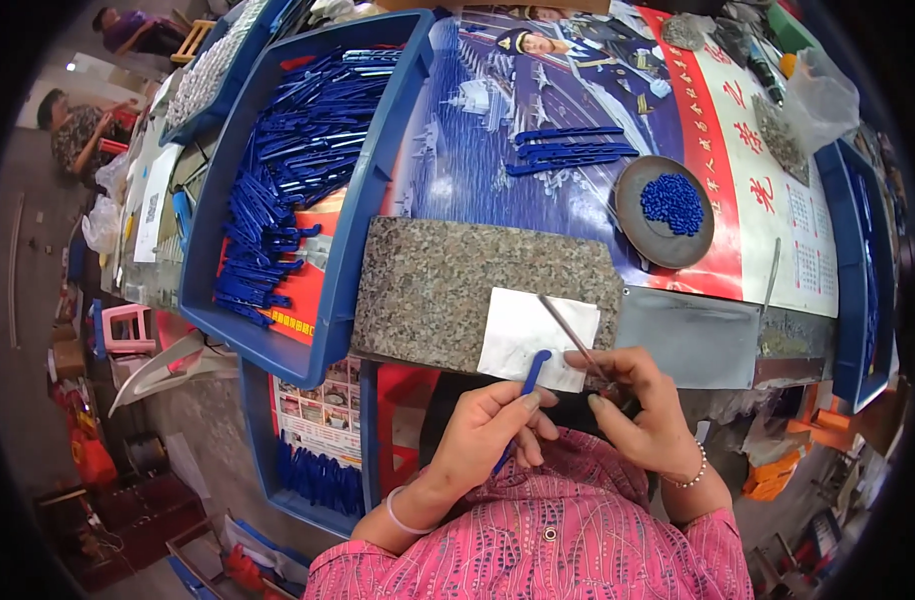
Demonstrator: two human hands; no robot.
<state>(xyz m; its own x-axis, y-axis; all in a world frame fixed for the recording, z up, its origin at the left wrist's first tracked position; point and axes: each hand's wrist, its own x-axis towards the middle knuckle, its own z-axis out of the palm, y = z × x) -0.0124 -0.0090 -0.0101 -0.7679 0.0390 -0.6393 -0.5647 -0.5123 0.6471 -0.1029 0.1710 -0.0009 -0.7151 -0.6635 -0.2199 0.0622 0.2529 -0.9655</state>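
Observation:
My left hand (498, 425) is closed on a slim blue strip (536, 372) with a rounded, bent end, which sticks up between thumb and fingers. A thin, dark, rod-like tool (570, 326) is pinched in my right hand (638, 405), its far end slanting over a white paper sheet (518, 322); its exact kind is unclear. The sheet lies on a speckled granite slab (428, 290) at the table's near edge. Beyond the slab, several similar blue strips (573, 150) lie side by side. To their right, small blue bead-like pieces (673, 203) fill part of a round brown dish (633, 225).
Left of the slab stands a large blue tray (343, 270) heaped with blue strips (298, 140). Lower down is another blue bin (261, 430) holding more strips. A grey plate (688, 335) sits right of the slab. Two people (78, 135) (143, 35) are at the far left.

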